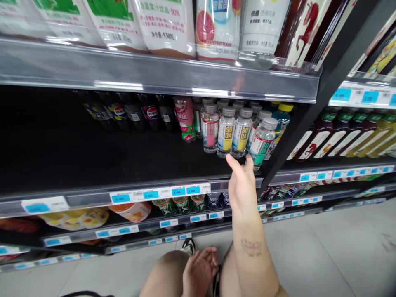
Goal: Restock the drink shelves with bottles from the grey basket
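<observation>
My right hand (pixel 242 187) reaches into the shelf, thumb apart from the fingers and nothing between them. Its fingertips are at the lower left of a clear soda bottle (pixel 262 144) with a teal label and grey cap; whether they touch it I cannot tell. Just beyond the thumb stand two yellow-labelled soda bottles (pixel 226 133), with a pink-labelled bottle (pixel 210 130) to their left. Low between my knees, my left hand (pixel 200 270) rests with its palm up, fingers loosely bent and holding nothing.
A pink bottle (pixel 185 119) and dark cola bottles (pixel 151 113) stand farther left. The upper shelf's clear front lip (pixel 154 76) hangs over them. Price tags line the lower shelf edge (pixel 123 197). A black upright (pixel 287 140) divides off the right-hand shelves.
</observation>
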`<move>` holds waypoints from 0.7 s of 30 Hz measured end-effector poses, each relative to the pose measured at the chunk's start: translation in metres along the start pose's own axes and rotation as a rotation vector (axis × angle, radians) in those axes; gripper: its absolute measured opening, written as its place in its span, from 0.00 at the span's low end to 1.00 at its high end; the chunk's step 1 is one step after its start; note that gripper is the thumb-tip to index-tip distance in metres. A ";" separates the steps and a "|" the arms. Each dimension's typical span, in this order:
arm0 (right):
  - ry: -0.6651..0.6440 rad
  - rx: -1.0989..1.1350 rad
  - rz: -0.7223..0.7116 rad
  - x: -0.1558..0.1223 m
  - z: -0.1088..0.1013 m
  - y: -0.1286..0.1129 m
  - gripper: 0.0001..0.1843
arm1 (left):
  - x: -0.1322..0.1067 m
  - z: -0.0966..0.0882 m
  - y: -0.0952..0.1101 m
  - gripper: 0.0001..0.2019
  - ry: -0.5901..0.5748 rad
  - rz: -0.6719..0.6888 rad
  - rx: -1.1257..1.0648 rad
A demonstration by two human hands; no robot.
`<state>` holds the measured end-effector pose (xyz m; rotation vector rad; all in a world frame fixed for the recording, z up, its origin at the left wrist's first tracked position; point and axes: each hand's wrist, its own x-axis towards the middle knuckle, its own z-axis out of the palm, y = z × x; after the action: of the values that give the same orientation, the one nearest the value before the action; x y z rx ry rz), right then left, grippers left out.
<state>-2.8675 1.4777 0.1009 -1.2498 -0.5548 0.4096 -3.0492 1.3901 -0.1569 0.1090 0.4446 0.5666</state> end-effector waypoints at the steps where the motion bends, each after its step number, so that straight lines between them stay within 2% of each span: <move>1: -0.041 0.090 0.044 -0.001 0.001 -0.003 0.54 | 0.000 0.000 0.000 0.19 0.002 0.000 0.002; 4: -0.045 0.262 0.169 0.008 -0.001 -0.006 0.50 | 0.000 0.000 -0.001 0.19 0.017 0.002 0.003; 8: 0.078 0.363 0.203 0.031 -0.013 -0.004 0.41 | -0.001 -0.001 0.001 0.19 0.027 0.007 0.014; 12: 0.071 0.382 0.260 0.038 -0.027 -0.007 0.32 | -0.001 -0.003 0.002 0.19 0.041 0.005 0.006; 21: 0.148 0.305 0.193 0.043 -0.033 -0.007 0.41 | 0.000 -0.004 0.002 0.18 0.054 0.002 -0.009</move>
<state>-2.8132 1.4756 0.1083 -1.0311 -0.2351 0.5373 -3.0517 1.3915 -0.1598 0.0853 0.4944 0.5743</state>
